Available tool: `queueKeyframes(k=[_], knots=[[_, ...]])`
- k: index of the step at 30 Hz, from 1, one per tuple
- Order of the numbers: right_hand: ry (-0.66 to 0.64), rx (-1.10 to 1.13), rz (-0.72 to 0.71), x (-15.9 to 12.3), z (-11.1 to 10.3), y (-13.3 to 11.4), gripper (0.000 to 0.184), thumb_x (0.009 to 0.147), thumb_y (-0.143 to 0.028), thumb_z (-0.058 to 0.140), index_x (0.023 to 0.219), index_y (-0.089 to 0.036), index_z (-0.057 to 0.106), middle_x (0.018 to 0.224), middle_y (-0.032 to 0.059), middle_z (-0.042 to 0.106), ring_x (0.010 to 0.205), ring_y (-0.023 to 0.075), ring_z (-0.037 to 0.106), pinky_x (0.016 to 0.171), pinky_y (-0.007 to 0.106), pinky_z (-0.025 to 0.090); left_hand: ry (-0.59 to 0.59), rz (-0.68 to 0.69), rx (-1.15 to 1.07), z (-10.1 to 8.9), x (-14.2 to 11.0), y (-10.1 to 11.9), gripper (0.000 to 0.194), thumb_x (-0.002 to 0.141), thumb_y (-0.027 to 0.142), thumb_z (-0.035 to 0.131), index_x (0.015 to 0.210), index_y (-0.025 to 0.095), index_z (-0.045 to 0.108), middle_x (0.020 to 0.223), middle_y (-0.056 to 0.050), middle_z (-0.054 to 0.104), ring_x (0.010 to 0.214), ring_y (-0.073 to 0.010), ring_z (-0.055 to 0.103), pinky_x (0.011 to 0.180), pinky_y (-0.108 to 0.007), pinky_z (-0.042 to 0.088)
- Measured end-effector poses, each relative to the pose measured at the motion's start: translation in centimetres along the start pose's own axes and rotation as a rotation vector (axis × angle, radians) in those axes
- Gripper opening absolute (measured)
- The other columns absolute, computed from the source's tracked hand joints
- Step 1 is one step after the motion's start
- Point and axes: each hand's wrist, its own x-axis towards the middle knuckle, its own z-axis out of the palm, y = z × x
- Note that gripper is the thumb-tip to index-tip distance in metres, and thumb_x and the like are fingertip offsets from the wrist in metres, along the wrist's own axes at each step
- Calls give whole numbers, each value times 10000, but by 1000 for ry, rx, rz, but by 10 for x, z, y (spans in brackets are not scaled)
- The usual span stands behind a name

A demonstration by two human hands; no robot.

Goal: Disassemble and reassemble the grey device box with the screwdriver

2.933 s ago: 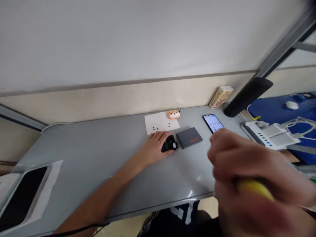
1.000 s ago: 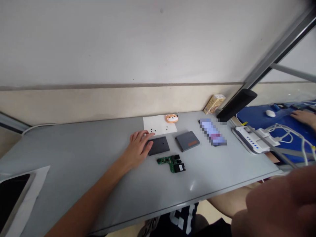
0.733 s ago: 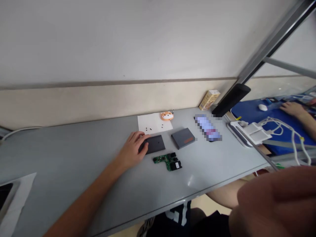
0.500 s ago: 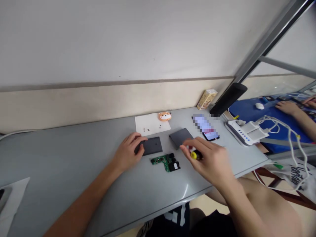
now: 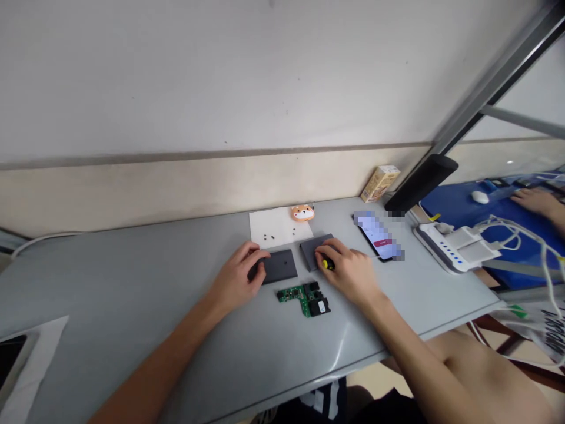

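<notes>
My left hand (image 5: 241, 274) is closed on the left end of a dark grey flat casing panel (image 5: 282, 266) with a small hole near its right side. My right hand (image 5: 351, 271) grips a small screwdriver (image 5: 327, 264) with a yellow and black handle; its tip is hidden. The fingers of that hand also rest at a second dark grey casing piece (image 5: 311, 246), partly covering it. Between the hands, nearer to me, lies a green circuit board (image 5: 304, 294) with black parts on it.
Behind the panels, a white paper (image 5: 272, 221) bears several tiny dark screws and an orange animal-face case (image 5: 302, 212). To the right are a phone (image 5: 378, 235), a small carton (image 5: 380, 182), a black cylinder (image 5: 421, 182) and a power strip (image 5: 450, 250) with cables. A co-worker's hand (image 5: 536, 200) is at far right.
My right hand has moved left and inward, with the screwdriver, onto the second casing piece. My left hand keeps its hold on the panel. The whole view has shifted slightly.
</notes>
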Motion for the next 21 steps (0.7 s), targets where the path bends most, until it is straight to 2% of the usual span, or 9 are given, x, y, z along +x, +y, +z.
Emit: queueKeyframes(k=[3,6,8,9,11,13,16,21], knots=[[58,41,-71,34,-5,11,265,945,-228,546,1128,-276,730,1111,12,775,727,183,699,637,323,419,54,29,87,-2,1,3,235,945,151,509,1099,224,670,1125,-74,626,1004,-203,644,883,-359,544],[271,90,-59,65,0,22,171,882,-177,573,899,-243,731,874,-2,764,731,192,675,666,325,400,133,97,219,-8,-1,19,170,904,166,594,1028,220,696,1098,-74,679,1030,-246,632,915,-418,500],[403,156,-47,74,8,25,172,849,-134,575,855,-230,718,825,0,748,765,191,676,710,318,414,101,197,197,-9,-5,35,162,896,182,636,1040,219,702,1089,-61,709,1048,-245,628,924,-412,475],[440,183,-42,75,13,24,184,837,-113,574,848,-228,716,815,1,744,772,189,674,723,316,416,37,266,160,-8,-8,44,175,908,196,643,1071,221,703,1104,-55,721,1082,-242,623,953,-411,462],[438,221,-62,69,22,19,213,819,-78,573,839,-233,718,803,-4,742,756,181,660,721,320,408,-105,386,125,-3,-13,58,193,948,263,637,1127,236,702,1145,-30,737,1089,-231,622,987,-418,431],[363,248,-149,60,28,12,237,803,-52,585,840,-242,720,814,-21,749,733,171,643,709,327,392,-184,417,116,4,-17,67,198,975,309,625,1144,239,701,1176,-21,744,1090,-228,624,990,-426,404],[312,270,-211,53,31,6,298,772,0,575,861,-245,719,854,-31,762,753,169,640,713,339,373,-212,358,104,12,-20,71,191,994,302,607,1152,249,701,1184,-16,750,1098,-229,624,977,-432,377],[370,307,-102,54,26,7,376,798,39,544,949,-254,724,980,-26,782,807,166,662,767,334,402,-236,298,92,14,-20,68,211,1015,271,568,1189,260,687,1255,-27,729,1137,-232,616,987,-432,363]])
